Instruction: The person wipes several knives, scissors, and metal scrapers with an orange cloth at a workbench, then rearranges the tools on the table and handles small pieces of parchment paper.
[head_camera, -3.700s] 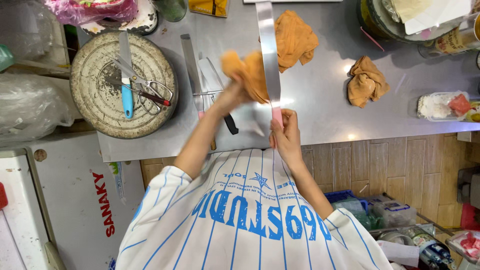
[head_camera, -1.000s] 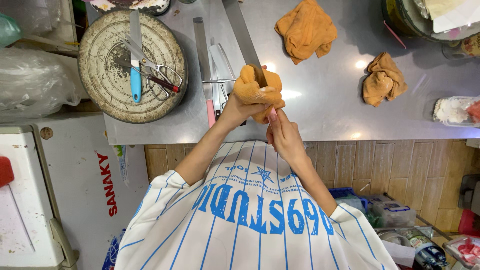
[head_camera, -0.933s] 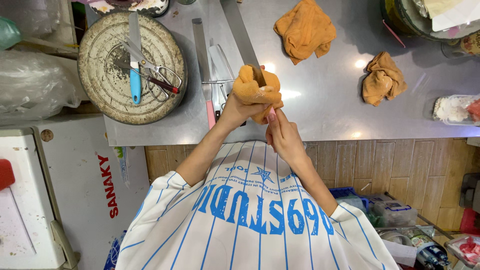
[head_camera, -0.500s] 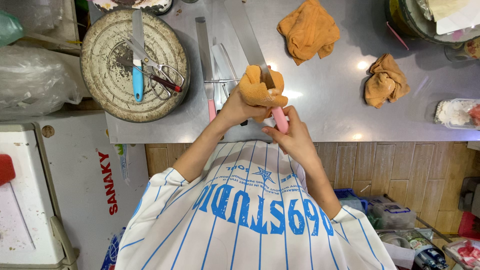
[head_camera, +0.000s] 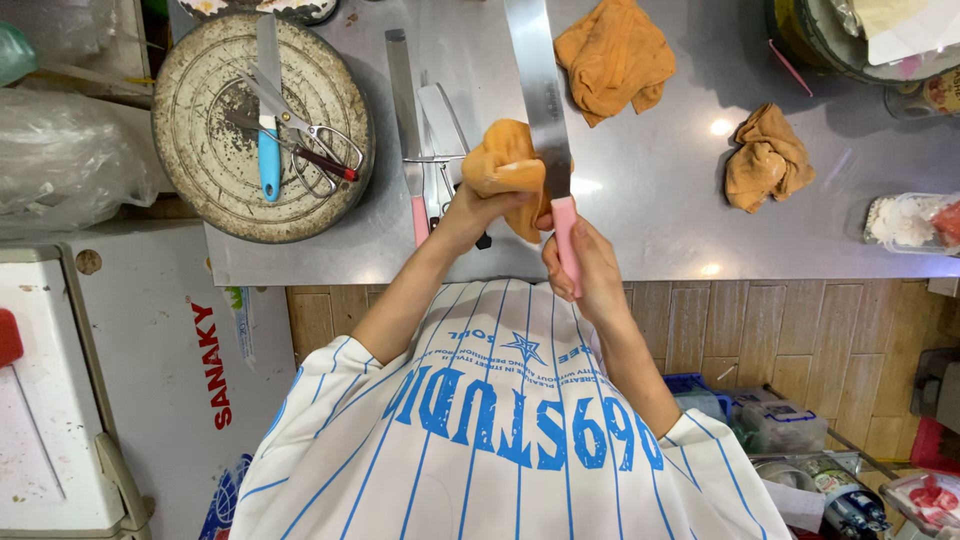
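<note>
My right hand (head_camera: 592, 268) grips the pink handle of a long, flat steel knife (head_camera: 541, 95), whose blade points away from me over the steel table (head_camera: 650, 225). My left hand (head_camera: 478, 205) is closed on a bunched orange cloth (head_camera: 506, 165). The cloth is pressed against the blade just above the handle. Both hands are held close together at the table's near edge.
A round wooden chopping block (head_camera: 200, 190) on the left carries a blue-handled knife (head_camera: 268, 160) and scissors (head_camera: 312, 150). A second pink-handled blade (head_camera: 405, 110) lies beside my left hand. Two more orange cloths (head_camera: 615, 55) (head_camera: 768, 160) lie farther off. A white chest freezer (head_camera: 120, 380) stands at the left.
The cloth has slid down the blade toward the handle. The blade tilted left, then swung back nearly upright, and more of the pink handle now shows.
</note>
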